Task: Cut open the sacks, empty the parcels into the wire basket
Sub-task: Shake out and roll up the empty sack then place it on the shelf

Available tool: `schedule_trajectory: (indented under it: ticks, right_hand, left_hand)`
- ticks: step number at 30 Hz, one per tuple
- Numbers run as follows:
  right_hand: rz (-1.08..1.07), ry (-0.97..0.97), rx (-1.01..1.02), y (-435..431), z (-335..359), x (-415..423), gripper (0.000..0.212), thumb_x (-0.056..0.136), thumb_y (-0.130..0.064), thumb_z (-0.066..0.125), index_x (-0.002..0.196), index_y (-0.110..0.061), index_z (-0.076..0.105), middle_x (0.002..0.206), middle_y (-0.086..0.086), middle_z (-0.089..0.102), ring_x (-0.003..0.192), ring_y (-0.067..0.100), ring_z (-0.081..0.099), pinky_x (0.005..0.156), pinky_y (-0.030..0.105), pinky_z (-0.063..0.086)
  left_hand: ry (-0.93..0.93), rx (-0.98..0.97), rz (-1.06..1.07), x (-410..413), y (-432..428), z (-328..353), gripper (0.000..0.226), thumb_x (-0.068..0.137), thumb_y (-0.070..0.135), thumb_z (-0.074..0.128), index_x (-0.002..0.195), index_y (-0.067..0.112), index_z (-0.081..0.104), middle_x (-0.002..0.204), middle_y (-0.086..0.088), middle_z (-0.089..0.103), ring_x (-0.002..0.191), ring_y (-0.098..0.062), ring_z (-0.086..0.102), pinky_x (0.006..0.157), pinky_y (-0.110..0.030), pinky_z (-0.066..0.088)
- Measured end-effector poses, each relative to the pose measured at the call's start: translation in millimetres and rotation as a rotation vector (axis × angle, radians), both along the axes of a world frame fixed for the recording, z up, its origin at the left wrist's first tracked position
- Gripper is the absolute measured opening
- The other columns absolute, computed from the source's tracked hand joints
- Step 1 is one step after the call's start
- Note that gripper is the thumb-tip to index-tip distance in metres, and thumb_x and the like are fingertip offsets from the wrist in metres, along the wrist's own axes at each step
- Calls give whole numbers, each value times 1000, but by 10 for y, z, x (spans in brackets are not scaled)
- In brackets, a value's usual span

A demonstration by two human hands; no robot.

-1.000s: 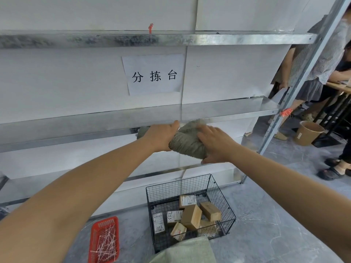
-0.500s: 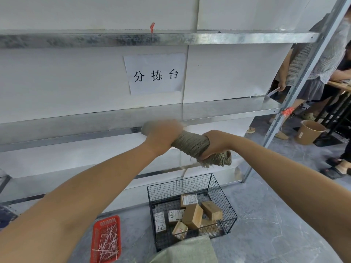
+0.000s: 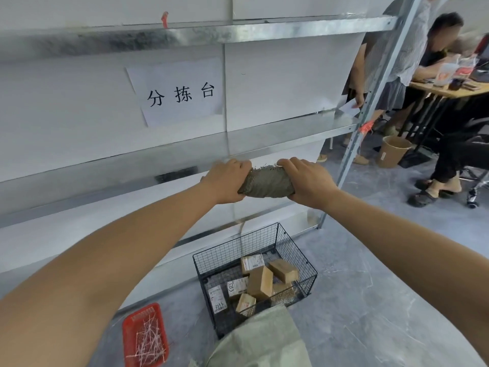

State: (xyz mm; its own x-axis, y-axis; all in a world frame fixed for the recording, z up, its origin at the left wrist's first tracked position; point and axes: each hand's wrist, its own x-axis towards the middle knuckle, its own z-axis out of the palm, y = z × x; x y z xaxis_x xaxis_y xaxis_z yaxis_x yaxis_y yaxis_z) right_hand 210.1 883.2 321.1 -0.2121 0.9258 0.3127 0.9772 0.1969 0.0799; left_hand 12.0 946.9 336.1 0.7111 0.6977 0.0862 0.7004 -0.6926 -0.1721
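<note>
A grey-green woven sack [image 3: 266, 182], rolled into a tight bundle, is held out in front of me at shelf height. My left hand [image 3: 225, 180] grips its left end and my right hand [image 3: 304, 181] grips its right end. Below them on the floor stands the black wire basket [image 3: 296, 250] with several brown cardboard parcels [image 3: 260, 283] inside, some with white labels. Another grey-green sack [image 3: 260, 343] lies against the basket's near side at the bottom of the view.
A metal shelf rack [image 3: 185, 165] with a paper sign fills the wall ahead. A red plastic tray [image 3: 132, 321] with cut white ties sits on the floor at the left. At the right are a brown bin [image 3: 393, 152], a table and people.
My right hand has shifted along the rolled sack to its right end, so the loose tail no longer sticks out. Both hands now hold the bundle level.
</note>
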Motion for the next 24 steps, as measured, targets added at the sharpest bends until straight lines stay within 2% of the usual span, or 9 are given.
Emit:
schedule_trajectory:
  ticks: [2, 4, 8, 11, 16, 21, 24]
  right_hand:
    - [-24, -9, 20, -46, -47, 64, 58, 70, -20, 72, 122, -5, 52, 102, 16, 61, 87, 38, 61, 69, 41, 48]
    - [-54, -8, 31, -80, -99, 126, 57, 67, -19, 74, 118, -3, 54, 103, 17, 60, 88, 39, 61, 74, 44, 48]
    - [-121, 34, 4, -142, -179, 252, 62, 67, -23, 74, 123, -7, 51, 118, 16, 55, 110, 37, 52, 92, 48, 42]
    - [-131, 31, -10, -176, -256, 364, 64, 67, -25, 75, 123, -9, 51, 119, 17, 54, 112, 39, 51, 94, 51, 42]
    - [-166, 24, -40, -212, -307, 644, 66, 72, -28, 74, 130, -10, 47, 124, 19, 50, 118, 40, 46, 100, 52, 38]
    - [-149, 18, -65, -273, -280, 1132, 66, 76, -30, 71, 134, -13, 44, 127, 17, 50, 119, 37, 45, 100, 50, 35]
    - [-142, -5, -87, -310, -240, 1474, 68, 78, -31, 70, 137, -14, 40, 130, 16, 47, 124, 36, 42, 103, 49, 33]
  left_hand:
    - [15, 1, 14, 100, -23, -86, 52, 82, 30, 60, 124, 9, 37, 115, -11, 56, 104, -27, 52, 72, -35, 43]
    - [22, 8, 0, 178, -22, -154, 54, 83, 32, 60, 128, 12, 38, 118, -11, 54, 109, -27, 50, 77, -35, 43]
    - [-45, 14, -13, 250, -4, -213, 49, 81, 32, 62, 124, 11, 50, 121, -10, 47, 114, -26, 42, 88, -34, 40]
    - [-68, 61, -25, 321, -36, -278, 45, 81, 33, 62, 118, 9, 55, 121, -9, 44, 114, -27, 38, 91, -33, 41]
    - [-56, 20, 5, 584, -99, -357, 47, 86, 33, 57, 126, 10, 47, 125, -10, 48, 118, -27, 41, 93, -38, 39]
    - [-94, -68, 47, 1033, -227, -333, 45, 88, 31, 56, 126, 10, 43, 122, -11, 48, 112, -27, 49, 81, -37, 42]
    - [-120, -66, 80, 1351, -311, -338, 46, 88, 32, 57, 126, 11, 43, 122, -10, 49, 111, -27, 50, 80, -37, 43]
